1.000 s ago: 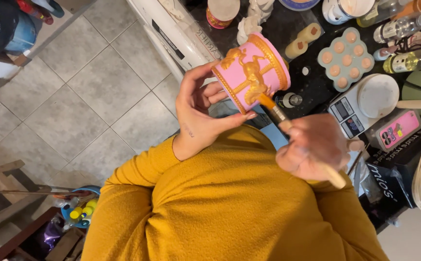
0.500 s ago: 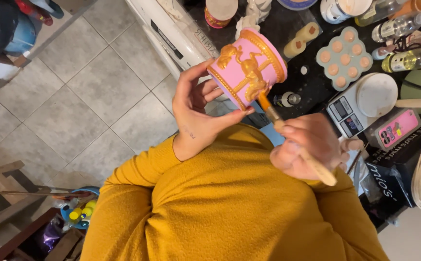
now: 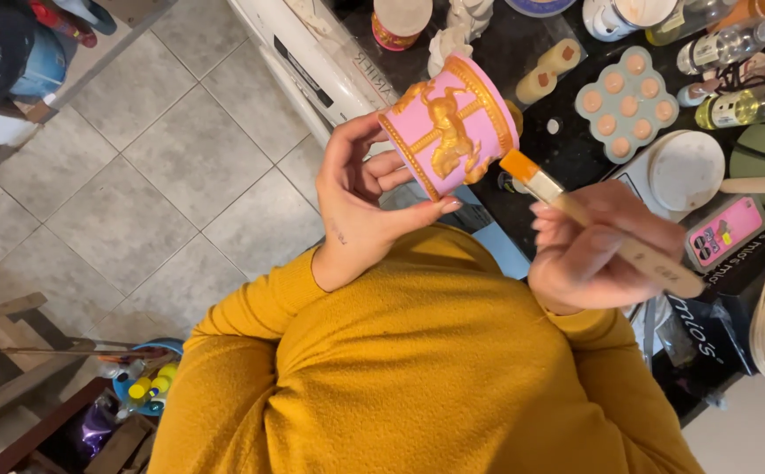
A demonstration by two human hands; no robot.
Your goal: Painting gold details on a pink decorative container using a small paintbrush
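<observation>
My left hand (image 3: 360, 206) grips a pink round pot (image 3: 448, 132) with gold horse figures and gold rims, holding it tilted on its side above the edge of a dark table (image 3: 567, 154). My right hand (image 3: 598, 250) holds a flat wooden-handled paintbrush (image 3: 593, 224). Its orange-tipped bristles sit just to the right of the pot, close to it but apart. My mustard-yellow sleeves fill the lower part of the view.
On the table lie a pale blue paint palette (image 3: 626, 101) with orange wells, a round white lid (image 3: 685, 171), a pink phone-like box (image 3: 723, 233), small bottles (image 3: 734, 107) and white figurines (image 3: 466, 22). Grey floor tiles (image 3: 163, 167) spread to the left, with wooden furniture (image 3: 5, 351) below.
The brush has come off the pot and moved right. My left hand has turned the pot, showing a gold horse on its side.
</observation>
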